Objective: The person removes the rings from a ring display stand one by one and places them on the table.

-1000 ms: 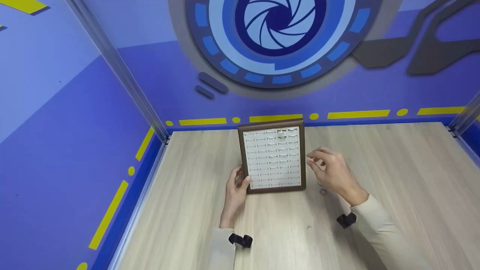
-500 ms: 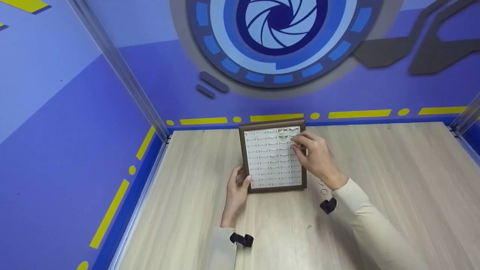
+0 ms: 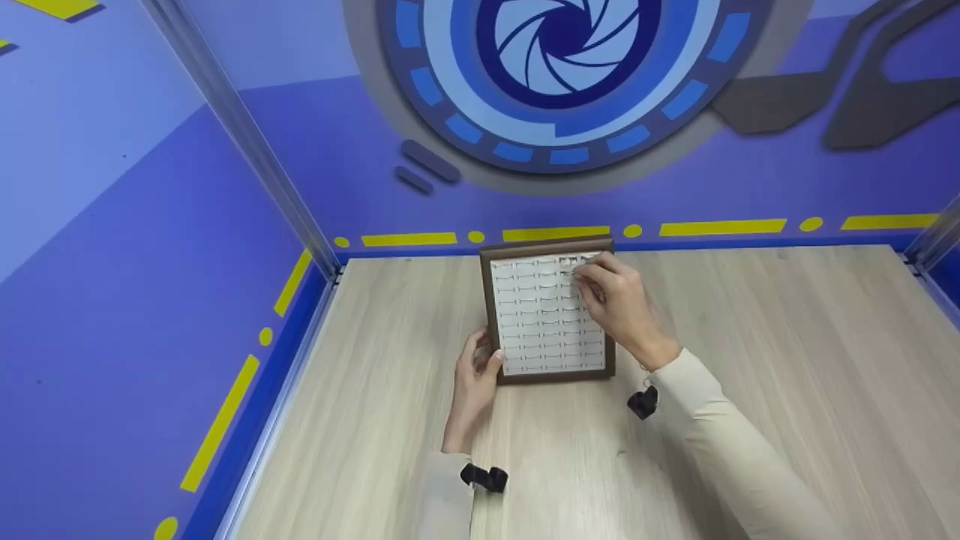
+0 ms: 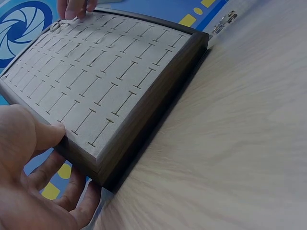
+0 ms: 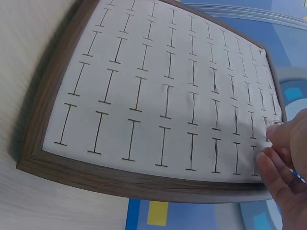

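Observation:
A ring display tray (image 3: 525, 337) with a brown wooden frame and a white slotted pad stands tilted up on the table. My left hand (image 3: 474, 382) holds its lower left side, thumb on the front edge and fingers behind, as the left wrist view also shows. Over the pad's upper right part, my right hand (image 3: 621, 304) pinches a small ring between thumb and index finger, close against the slots; the fingertips mostly hide it. Beside those fingertips, rings (image 3: 568, 262) sit in slots near the top. Most other slots hold nothing.
Several loose rings (image 4: 224, 22) lie on the wooden table (image 3: 375, 390) to the right of the tray, mostly behind my right wrist in the head view. A blue printed back wall (image 3: 420, 217) rises close behind the tray, with another wall at left.
My right hand has moved left and up from beside the tray onto its upper right slots, carrying the ring to the pad. My left hand and the tray have stayed in place.

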Demonstrator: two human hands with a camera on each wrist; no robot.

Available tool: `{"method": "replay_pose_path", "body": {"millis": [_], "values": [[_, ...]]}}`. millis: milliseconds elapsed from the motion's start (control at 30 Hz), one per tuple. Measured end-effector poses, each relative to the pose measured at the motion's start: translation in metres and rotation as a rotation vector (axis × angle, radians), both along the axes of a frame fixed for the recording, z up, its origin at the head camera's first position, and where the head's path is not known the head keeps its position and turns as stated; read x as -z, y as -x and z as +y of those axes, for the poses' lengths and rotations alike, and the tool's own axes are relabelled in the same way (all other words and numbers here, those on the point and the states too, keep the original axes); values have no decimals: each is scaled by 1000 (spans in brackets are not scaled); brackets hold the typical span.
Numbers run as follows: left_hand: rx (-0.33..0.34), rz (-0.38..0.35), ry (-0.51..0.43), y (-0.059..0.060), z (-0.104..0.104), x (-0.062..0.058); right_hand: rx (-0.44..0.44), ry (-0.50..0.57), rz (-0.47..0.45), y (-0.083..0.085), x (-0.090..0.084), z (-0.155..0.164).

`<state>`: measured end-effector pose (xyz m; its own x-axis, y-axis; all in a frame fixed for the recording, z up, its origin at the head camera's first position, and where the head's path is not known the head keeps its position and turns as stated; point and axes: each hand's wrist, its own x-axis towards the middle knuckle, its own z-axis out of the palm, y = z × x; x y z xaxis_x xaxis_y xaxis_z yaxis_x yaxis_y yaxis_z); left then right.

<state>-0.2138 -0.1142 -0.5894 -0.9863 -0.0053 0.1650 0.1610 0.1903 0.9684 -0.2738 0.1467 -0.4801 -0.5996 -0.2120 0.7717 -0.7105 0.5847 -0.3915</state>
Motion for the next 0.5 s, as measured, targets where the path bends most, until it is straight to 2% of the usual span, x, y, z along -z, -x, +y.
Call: {"method": "replay_pose_path", "body": {"millis": [267,500], "values": [[0,-12,14,0,1,-3,-5,16,9,6,4,-6],[-4,-27,12,1,0,-1,-6,18,26,8,4,-9]]}}
